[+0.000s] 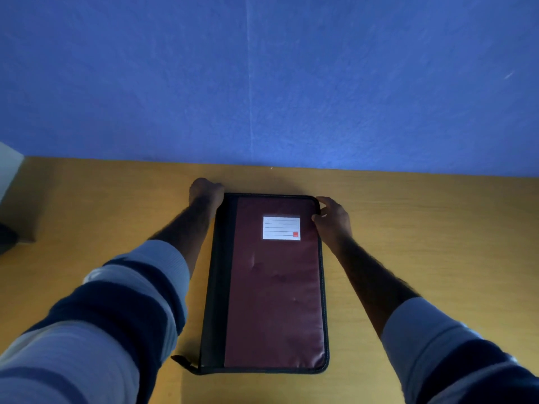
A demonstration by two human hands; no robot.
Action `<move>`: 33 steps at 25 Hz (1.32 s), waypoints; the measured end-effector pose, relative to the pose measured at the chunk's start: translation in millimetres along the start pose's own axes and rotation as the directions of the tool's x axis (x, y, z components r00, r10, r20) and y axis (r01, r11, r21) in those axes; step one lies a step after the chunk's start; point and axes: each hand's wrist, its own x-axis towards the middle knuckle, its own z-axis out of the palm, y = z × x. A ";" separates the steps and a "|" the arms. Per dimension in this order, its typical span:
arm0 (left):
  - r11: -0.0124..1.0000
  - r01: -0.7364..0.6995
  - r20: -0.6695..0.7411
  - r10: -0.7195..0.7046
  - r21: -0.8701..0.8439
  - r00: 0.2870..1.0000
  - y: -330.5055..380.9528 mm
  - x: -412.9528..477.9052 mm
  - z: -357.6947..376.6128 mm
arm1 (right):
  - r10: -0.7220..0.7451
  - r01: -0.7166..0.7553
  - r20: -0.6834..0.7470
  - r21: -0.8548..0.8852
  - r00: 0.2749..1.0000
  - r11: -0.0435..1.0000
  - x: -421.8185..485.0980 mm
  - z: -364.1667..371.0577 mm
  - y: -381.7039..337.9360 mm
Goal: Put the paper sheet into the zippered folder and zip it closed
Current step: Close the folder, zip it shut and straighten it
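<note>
A maroon zippered folder (271, 290) with a black spine and black zipper edge lies shut and flat on the wooden table (423, 228). A white lined label (281, 228) sits on its cover near the far end. My left hand (205, 192) is closed at the folder's far left corner, touching the spine end. My right hand (332, 218) grips the far right corner, fingers curled at the zipper edge. A black zipper tail (183, 362) sticks out at the near left corner. No paper sheet is visible.
A blue wall (262, 83) rises right behind the table's far edge. At the far left, a pale object (10, 164) and a dark shape (7, 237) stand beside the table. Bare wood shows on both sides of the folder.
</note>
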 end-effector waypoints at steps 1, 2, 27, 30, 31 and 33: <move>1.000 0.010 -0.009 -0.010 -0.026 1.000 -7.0 -9.3 0.0 | 0.003 -0.003 -0.010 0.006 1.000 1.000 -8.7 0.1 3.2; 0.999 0.010 -0.017 -0.011 -0.045 1.000 -16.0 -20.4 -0.3 | 0.005 -0.005 -0.020 0.003 1.000 1.000 -18.1 -0.1 7.7; 0.968 -0.242 0.012 0.244 -0.071 0.970 -112.7 -136.8 -27.4 | 0.176 -0.167 -0.020 0.221 0.984 0.961 -103.4 -4.2 31.8; 0.969 -0.242 0.007 0.243 -0.056 0.970 -109.2 -130.0 -24.3 | 0.179 -0.170 -0.024 0.209 0.984 0.963 -91.9 -3.5 26.1; 0.968 -0.244 0.010 0.245 -0.055 0.970 -107.9 -127.9 -23.5 | 0.178 -0.168 -0.026 0.208 0.984 0.964 -88.5 -2.8 25.0; 0.968 -0.247 0.016 0.248 -0.054 0.969 -104.9 -123.3 -22.1 | 0.179 -0.170 -0.026 0.212 0.983 0.962 -82.4 -1.5 23.4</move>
